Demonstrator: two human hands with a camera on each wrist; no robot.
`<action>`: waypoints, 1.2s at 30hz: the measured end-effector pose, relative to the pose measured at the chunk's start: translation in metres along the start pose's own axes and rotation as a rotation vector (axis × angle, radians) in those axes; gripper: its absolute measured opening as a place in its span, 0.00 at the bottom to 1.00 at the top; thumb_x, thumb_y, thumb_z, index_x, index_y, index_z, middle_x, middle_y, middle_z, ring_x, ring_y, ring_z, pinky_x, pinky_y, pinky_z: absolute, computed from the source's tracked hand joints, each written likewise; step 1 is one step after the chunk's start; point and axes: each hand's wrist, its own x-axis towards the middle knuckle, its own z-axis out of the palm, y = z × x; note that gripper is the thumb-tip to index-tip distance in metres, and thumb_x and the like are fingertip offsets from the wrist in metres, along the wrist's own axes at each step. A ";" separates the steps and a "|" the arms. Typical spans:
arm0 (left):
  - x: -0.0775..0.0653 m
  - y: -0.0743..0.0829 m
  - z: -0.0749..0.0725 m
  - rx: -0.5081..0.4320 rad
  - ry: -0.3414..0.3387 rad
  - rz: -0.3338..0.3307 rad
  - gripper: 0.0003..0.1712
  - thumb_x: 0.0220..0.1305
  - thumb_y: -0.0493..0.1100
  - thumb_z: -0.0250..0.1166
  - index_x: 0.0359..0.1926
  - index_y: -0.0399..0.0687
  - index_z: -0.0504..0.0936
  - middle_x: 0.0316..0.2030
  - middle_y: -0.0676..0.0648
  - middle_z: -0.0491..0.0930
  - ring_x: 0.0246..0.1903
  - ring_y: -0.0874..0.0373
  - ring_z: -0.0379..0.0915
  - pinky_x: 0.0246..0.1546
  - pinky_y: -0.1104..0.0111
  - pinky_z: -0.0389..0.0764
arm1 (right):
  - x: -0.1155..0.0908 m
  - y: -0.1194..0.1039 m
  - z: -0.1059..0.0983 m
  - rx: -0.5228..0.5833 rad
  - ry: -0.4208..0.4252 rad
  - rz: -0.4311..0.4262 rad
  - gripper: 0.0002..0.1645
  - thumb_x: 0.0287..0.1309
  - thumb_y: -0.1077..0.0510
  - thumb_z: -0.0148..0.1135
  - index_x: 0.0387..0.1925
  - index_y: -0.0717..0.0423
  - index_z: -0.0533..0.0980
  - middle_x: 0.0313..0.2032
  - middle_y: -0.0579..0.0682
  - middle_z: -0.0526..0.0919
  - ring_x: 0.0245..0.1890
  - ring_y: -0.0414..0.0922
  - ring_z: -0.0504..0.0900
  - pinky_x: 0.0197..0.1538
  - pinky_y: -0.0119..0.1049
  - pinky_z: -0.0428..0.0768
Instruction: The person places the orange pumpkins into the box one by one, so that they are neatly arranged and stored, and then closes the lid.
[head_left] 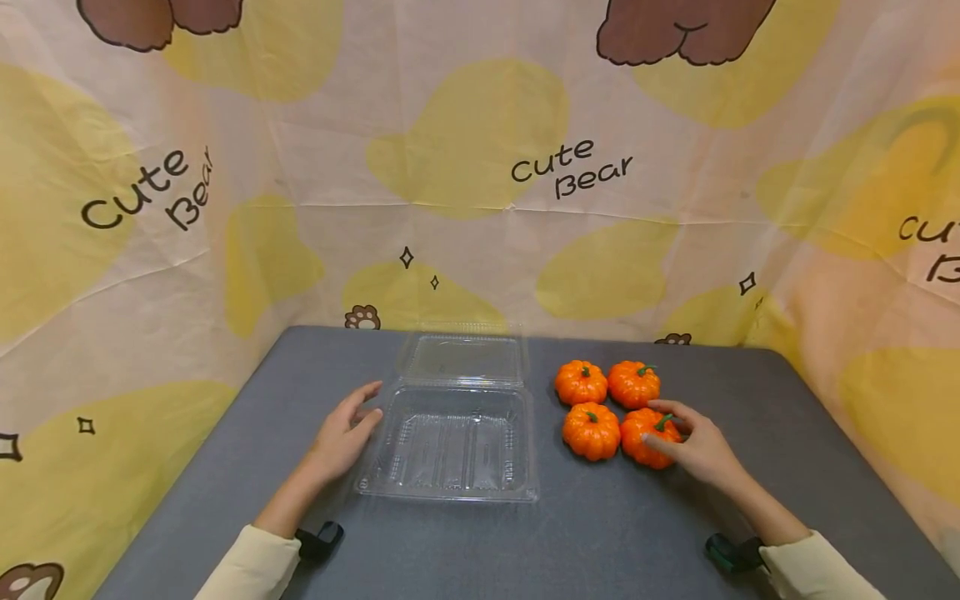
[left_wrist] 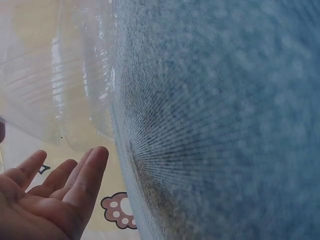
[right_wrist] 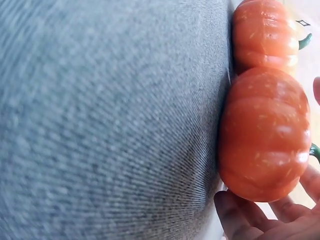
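Note:
A clear plastic clamshell box (head_left: pixel 450 493) lies on the table with its lid (head_left: pixel 465 360) folded back behind it. My left hand (head_left: pixel 343 437) is held beside the box's left edge, fingers extended and holding nothing; in the left wrist view its fingers point up near the clear plastic. To the right, several small orange pumpkins with green stems sit grouped. My right hand (head_left: pixel 701 446) spreads around the front right pumpkin (head_left: pixel 641 435), thumb over its near side and fingers at its far right side. In the right wrist view, the thumb stands apart from that pumpkin (right_wrist: pixel 265 135).
The other pumpkins are the front left one (head_left: pixel 591 432), the back left one (head_left: pixel 581 383) and the back right one (head_left: pixel 632 385), close together. Beneath everything is a grey cloth-covered table (head_left: pixel 480 550). A printed curtain (head_left: pixel 465 150) surrounds its back and sides.

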 end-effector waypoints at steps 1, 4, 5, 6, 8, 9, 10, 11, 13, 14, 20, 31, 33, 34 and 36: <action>0.000 0.000 0.000 0.001 -0.006 -0.003 0.27 0.71 0.41 0.52 0.69 0.41 0.64 0.65 0.34 0.68 0.52 0.38 0.76 0.50 0.49 0.78 | 0.000 0.000 0.001 -0.004 0.000 0.002 0.35 0.55 0.45 0.67 0.62 0.54 0.70 0.63 0.66 0.70 0.56 0.69 0.73 0.52 0.63 0.75; 0.001 0.002 0.001 -0.002 -0.021 -0.013 0.27 0.71 0.40 0.52 0.69 0.42 0.64 0.64 0.34 0.69 0.52 0.38 0.76 0.50 0.50 0.78 | 0.000 0.001 0.002 -0.011 -0.002 0.008 0.36 0.55 0.44 0.68 0.62 0.54 0.70 0.63 0.67 0.69 0.56 0.69 0.73 0.52 0.63 0.74; 0.001 0.002 0.002 -0.004 -0.026 -0.016 0.27 0.71 0.39 0.52 0.69 0.42 0.64 0.63 0.34 0.70 0.52 0.38 0.76 0.49 0.52 0.79 | 0.000 0.001 0.002 -0.012 -0.002 0.009 0.36 0.55 0.44 0.68 0.62 0.54 0.70 0.63 0.67 0.69 0.56 0.69 0.73 0.52 0.63 0.74; 0.001 0.002 0.003 -0.008 -0.030 -0.021 0.27 0.70 0.39 0.52 0.69 0.42 0.64 0.63 0.34 0.70 0.52 0.38 0.76 0.48 0.53 0.79 | 0.000 0.001 0.002 -0.012 -0.001 0.009 0.36 0.54 0.44 0.68 0.62 0.54 0.70 0.63 0.67 0.69 0.56 0.69 0.73 0.52 0.63 0.74; 0.002 0.001 0.004 -0.021 -0.037 -0.025 0.27 0.70 0.38 0.52 0.68 0.42 0.64 0.62 0.33 0.71 0.51 0.39 0.77 0.46 0.57 0.80 | 0.000 0.001 0.003 -0.008 0.000 0.010 0.37 0.54 0.45 0.68 0.62 0.55 0.70 0.63 0.67 0.69 0.56 0.69 0.73 0.52 0.63 0.74; 0.002 0.001 0.005 -0.026 -0.039 -0.026 0.27 0.70 0.37 0.52 0.68 0.42 0.64 0.62 0.33 0.71 0.51 0.40 0.77 0.45 0.60 0.81 | 0.000 0.001 0.003 -0.007 0.001 0.010 0.37 0.54 0.45 0.68 0.62 0.55 0.70 0.63 0.68 0.70 0.56 0.69 0.73 0.51 0.63 0.74; 0.002 0.001 0.005 -0.032 -0.041 -0.027 0.27 0.69 0.37 0.52 0.68 0.42 0.64 0.62 0.33 0.71 0.51 0.40 0.77 0.44 0.62 0.81 | -0.001 0.001 0.003 -0.008 0.001 0.011 0.37 0.54 0.45 0.69 0.62 0.55 0.70 0.63 0.68 0.69 0.56 0.69 0.73 0.51 0.63 0.74; 0.002 0.001 0.006 -0.035 -0.042 -0.026 0.27 0.69 0.36 0.52 0.68 0.42 0.65 0.61 0.33 0.72 0.50 0.41 0.78 0.43 0.64 0.80 | -0.001 0.001 0.003 -0.006 0.001 0.011 0.37 0.54 0.45 0.69 0.62 0.55 0.70 0.63 0.68 0.69 0.56 0.69 0.73 0.51 0.63 0.74; 0.003 0.001 0.007 -0.049 -0.045 -0.026 0.26 0.69 0.36 0.52 0.68 0.42 0.65 0.61 0.33 0.72 0.50 0.41 0.78 0.42 0.66 0.80 | -0.001 0.001 0.004 -0.005 0.004 0.012 0.36 0.53 0.45 0.69 0.62 0.54 0.71 0.63 0.67 0.70 0.56 0.69 0.73 0.52 0.63 0.73; 0.003 0.001 0.008 -0.054 -0.047 -0.029 0.26 0.69 0.36 0.52 0.67 0.42 0.65 0.61 0.33 0.72 0.50 0.41 0.79 0.42 0.67 0.80 | -0.001 0.001 0.004 -0.005 0.005 0.013 0.36 0.53 0.45 0.69 0.62 0.54 0.71 0.63 0.67 0.70 0.56 0.69 0.73 0.52 0.64 0.73; 0.005 0.003 0.011 -0.086 -0.057 -0.053 0.26 0.68 0.35 0.53 0.67 0.43 0.65 0.61 0.32 0.72 0.49 0.41 0.79 0.41 0.66 0.81 | -0.004 0.001 0.002 0.009 0.014 0.031 0.36 0.53 0.45 0.69 0.61 0.54 0.71 0.63 0.66 0.71 0.56 0.69 0.72 0.52 0.63 0.73; 0.007 0.003 0.015 -0.179 -0.074 -0.133 0.26 0.69 0.36 0.51 0.67 0.45 0.64 0.62 0.32 0.69 0.54 0.38 0.76 0.44 0.60 0.83 | -0.007 -0.010 -0.009 0.004 0.034 0.030 0.36 0.54 0.46 0.68 0.62 0.54 0.71 0.63 0.67 0.71 0.55 0.67 0.74 0.47 0.53 0.77; 0.008 0.003 0.015 -0.192 -0.078 -0.139 0.26 0.69 0.35 0.50 0.67 0.45 0.63 0.63 0.32 0.69 0.54 0.38 0.75 0.45 0.59 0.83 | -0.008 -0.013 -0.011 0.007 0.038 0.030 0.35 0.54 0.46 0.68 0.62 0.53 0.71 0.62 0.66 0.71 0.52 0.64 0.76 0.43 0.46 0.77; 0.008 0.004 0.015 -0.199 -0.078 -0.144 0.26 0.69 0.36 0.49 0.67 0.45 0.63 0.63 0.32 0.69 0.54 0.38 0.75 0.45 0.59 0.83 | -0.008 -0.015 -0.013 0.009 0.040 0.028 0.35 0.54 0.45 0.68 0.62 0.53 0.71 0.61 0.66 0.72 0.50 0.63 0.77 0.40 0.43 0.76; 0.008 0.005 0.016 -0.200 -0.081 -0.154 0.25 0.70 0.36 0.47 0.68 0.45 0.62 0.63 0.32 0.69 0.54 0.39 0.75 0.46 0.58 0.83 | -0.008 -0.018 -0.015 0.015 0.043 0.026 0.35 0.55 0.45 0.68 0.62 0.53 0.71 0.61 0.66 0.73 0.48 0.60 0.78 0.38 0.39 0.75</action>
